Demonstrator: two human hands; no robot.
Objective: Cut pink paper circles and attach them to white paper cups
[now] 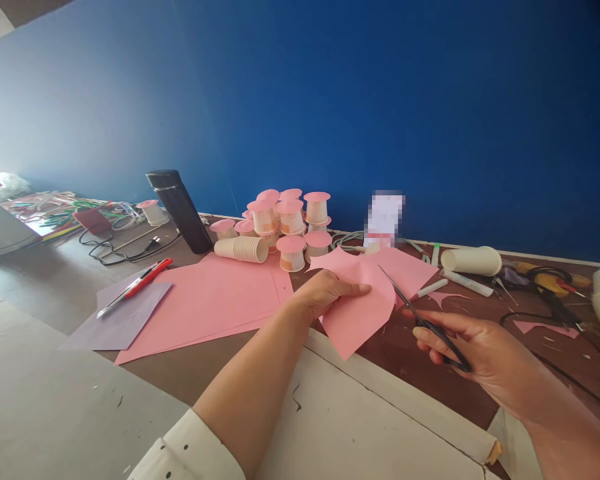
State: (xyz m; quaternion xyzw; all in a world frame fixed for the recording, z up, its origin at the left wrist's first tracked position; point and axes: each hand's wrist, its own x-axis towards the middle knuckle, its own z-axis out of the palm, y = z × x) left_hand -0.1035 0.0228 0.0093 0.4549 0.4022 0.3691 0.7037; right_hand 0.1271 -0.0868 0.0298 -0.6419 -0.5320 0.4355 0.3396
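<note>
My left hand (326, 292) pinches a piece of pink paper (356, 313) and holds it lifted above the brown table (420, 360). My right hand (475, 357) grips black scissors (423, 320) by the handles. The blades point up and left, and their tip meets the right edge of the pink piece. More pink paper (405, 267) lies flat just behind it. A pile of paper cups topped with pink discs (290, 223) stands farther back.
Large pink sheets (210, 300) and a lilac sheet (123, 313) with a red utility knife (140, 283) lie at left. A black flask (180, 210), a lying stack of cups (243, 249), white tubes (470, 260), cables, a glue gun (550, 280) and scraps surround them. A blue wall stands behind.
</note>
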